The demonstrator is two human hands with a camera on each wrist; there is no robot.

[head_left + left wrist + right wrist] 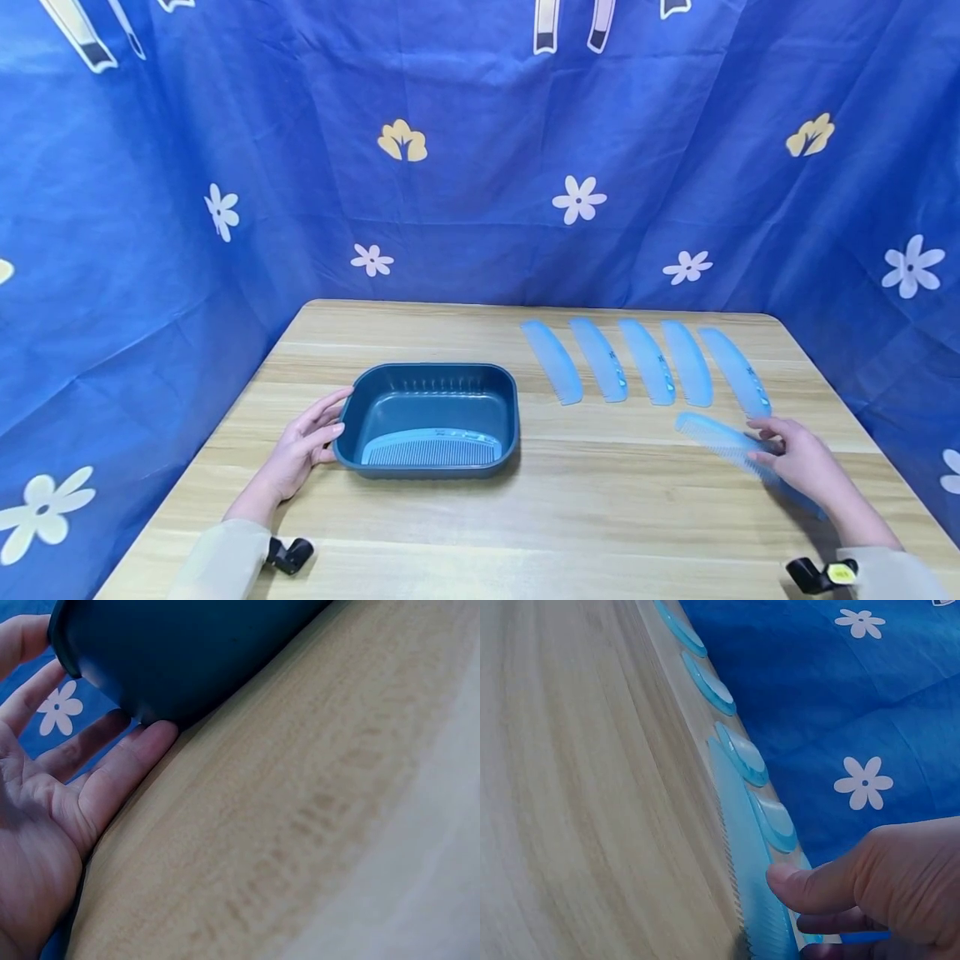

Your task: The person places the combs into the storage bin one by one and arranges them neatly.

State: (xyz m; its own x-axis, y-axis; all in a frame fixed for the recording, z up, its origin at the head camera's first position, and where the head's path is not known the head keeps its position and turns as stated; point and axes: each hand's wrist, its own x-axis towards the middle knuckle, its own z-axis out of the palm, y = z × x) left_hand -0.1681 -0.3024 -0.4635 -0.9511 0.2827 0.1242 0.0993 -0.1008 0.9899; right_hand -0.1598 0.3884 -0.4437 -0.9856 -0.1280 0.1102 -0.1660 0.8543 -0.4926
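Observation:
A dark teal plastic basin (427,472) stands on the left part of the table, with one light blue comb (431,450) lying inside along its near wall. My left hand (303,442) is at the basin's left end, its extended fingers (127,757) touching the rim and outer side. Over at the right, my right hand (806,462) pinches another light blue comb (716,437) by its curved back between thumb (810,889) and fingers. This comb slants, its teeth towards me, and the hand covers part of it. A comb (735,371) lies just beyond that hand.
Several more light blue combs (645,358) lie in a slanted row along the back right of the wooden table (600,517). A blue curtain (480,208) with white flowers hangs behind the table and along both sides.

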